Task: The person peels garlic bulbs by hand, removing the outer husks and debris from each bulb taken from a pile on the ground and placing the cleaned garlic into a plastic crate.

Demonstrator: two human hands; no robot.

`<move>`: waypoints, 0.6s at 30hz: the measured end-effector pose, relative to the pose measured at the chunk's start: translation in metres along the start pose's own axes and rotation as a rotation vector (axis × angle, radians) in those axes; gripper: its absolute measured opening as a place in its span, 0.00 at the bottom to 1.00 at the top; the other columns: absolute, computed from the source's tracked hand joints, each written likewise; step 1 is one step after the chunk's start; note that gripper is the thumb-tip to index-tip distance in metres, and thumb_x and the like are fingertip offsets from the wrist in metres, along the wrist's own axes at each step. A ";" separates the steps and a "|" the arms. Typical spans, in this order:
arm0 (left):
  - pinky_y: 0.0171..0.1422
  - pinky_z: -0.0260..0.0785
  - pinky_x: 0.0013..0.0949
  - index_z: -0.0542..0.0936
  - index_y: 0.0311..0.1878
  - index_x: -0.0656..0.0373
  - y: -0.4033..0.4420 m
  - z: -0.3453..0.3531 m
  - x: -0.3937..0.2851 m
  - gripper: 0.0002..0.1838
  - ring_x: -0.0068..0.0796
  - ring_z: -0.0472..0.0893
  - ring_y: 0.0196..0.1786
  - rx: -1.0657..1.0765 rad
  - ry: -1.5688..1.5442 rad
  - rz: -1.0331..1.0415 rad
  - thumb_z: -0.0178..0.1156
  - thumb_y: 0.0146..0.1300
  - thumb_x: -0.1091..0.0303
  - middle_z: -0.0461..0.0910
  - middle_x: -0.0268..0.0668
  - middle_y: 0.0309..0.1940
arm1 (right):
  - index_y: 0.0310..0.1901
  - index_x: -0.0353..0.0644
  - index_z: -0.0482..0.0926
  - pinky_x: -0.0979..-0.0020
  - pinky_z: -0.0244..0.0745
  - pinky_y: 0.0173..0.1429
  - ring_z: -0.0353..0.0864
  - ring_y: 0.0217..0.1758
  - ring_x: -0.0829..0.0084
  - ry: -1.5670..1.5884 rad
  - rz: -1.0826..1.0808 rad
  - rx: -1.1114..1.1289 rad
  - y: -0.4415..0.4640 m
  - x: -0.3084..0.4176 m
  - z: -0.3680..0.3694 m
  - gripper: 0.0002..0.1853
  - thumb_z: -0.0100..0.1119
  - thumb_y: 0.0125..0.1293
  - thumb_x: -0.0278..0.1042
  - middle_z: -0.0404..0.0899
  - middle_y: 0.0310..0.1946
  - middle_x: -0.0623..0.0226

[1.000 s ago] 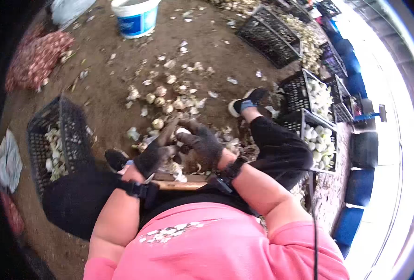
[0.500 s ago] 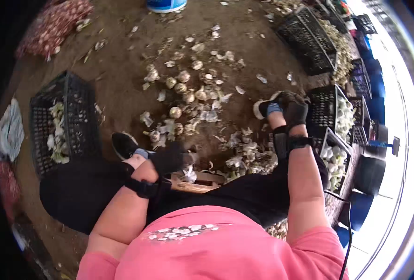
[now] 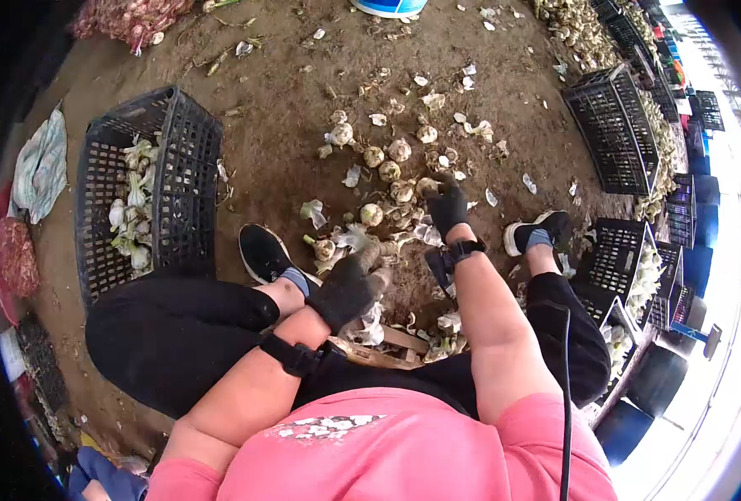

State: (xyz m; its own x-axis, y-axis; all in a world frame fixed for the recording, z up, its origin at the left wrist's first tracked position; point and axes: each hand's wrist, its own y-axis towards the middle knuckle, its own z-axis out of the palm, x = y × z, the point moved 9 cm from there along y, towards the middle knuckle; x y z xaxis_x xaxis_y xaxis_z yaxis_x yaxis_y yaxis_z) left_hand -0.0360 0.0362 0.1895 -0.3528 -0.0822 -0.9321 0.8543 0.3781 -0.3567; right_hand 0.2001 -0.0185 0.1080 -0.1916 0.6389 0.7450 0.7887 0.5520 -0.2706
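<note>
My left hand (image 3: 354, 288), in a dark glove with greyish fingertips, is low over the ground between my feet. Its fingers are bent but apart, and no held thing shows in it. Just beyond it lie a garlic bulb (image 3: 324, 250) and loose papery skins. My right hand (image 3: 447, 207), also in a dark glove, reaches into the scattered bulbs, its fingertips closed about a pale garlic bulb (image 3: 426, 186) that they partly cover. More bulbs, such as one garlic bulb (image 3: 371, 215) with a cut face, lie to its left.
A black crate (image 3: 188, 179) with trimmed garlic stands at the left, beside a cloth sack (image 3: 40, 163). Black crates (image 3: 609, 134) line the right side. A red net sack (image 3: 124, 21) and a blue-white bucket (image 3: 389, 7) are at the back. A wooden piece (image 3: 379, 355) lies between my legs.
My right hand has left the crate at the right and come to the bulbs in the middle. The left hand has moved a little forward and right. The view has shifted.
</note>
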 end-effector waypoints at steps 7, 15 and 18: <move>0.34 0.67 0.19 0.75 0.48 0.60 0.002 -0.003 -0.035 0.14 0.16 0.75 0.33 0.079 -0.394 -0.106 0.49 0.66 0.62 0.78 0.29 0.34 | 0.56 0.37 0.67 0.72 0.74 0.50 0.78 0.46 0.72 1.223 0.220 0.704 -0.150 0.105 -0.011 0.19 0.54 0.63 0.26 0.77 0.46 0.65; 0.48 0.70 0.25 0.76 0.50 0.61 -0.013 0.000 -0.068 0.13 0.17 0.76 0.41 0.008 -0.401 0.160 0.57 0.63 0.69 0.80 0.31 0.37 | 0.62 0.37 0.65 0.70 0.72 0.52 0.74 0.52 0.74 0.694 -0.181 0.351 -0.195 0.143 -0.036 0.26 0.58 0.63 0.32 0.75 0.50 0.66; 0.45 0.69 0.25 0.76 0.47 0.61 -0.022 0.002 -0.087 0.11 0.17 0.76 0.39 0.061 -0.407 0.244 0.57 0.63 0.68 0.79 0.30 0.35 | 0.55 0.39 0.72 0.67 0.72 0.52 0.76 0.49 0.64 0.230 -0.461 0.131 -0.207 0.180 -0.064 0.24 0.64 0.56 0.31 0.77 0.47 0.61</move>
State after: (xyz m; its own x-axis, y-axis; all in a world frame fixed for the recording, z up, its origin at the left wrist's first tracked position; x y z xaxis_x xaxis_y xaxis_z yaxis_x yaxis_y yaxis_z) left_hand -0.0237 0.0333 0.2787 0.0281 -0.3567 -0.9338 0.9189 0.3770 -0.1164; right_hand 0.0397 -0.0516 0.3369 -0.3565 0.1886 0.9151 0.5708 0.8194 0.0536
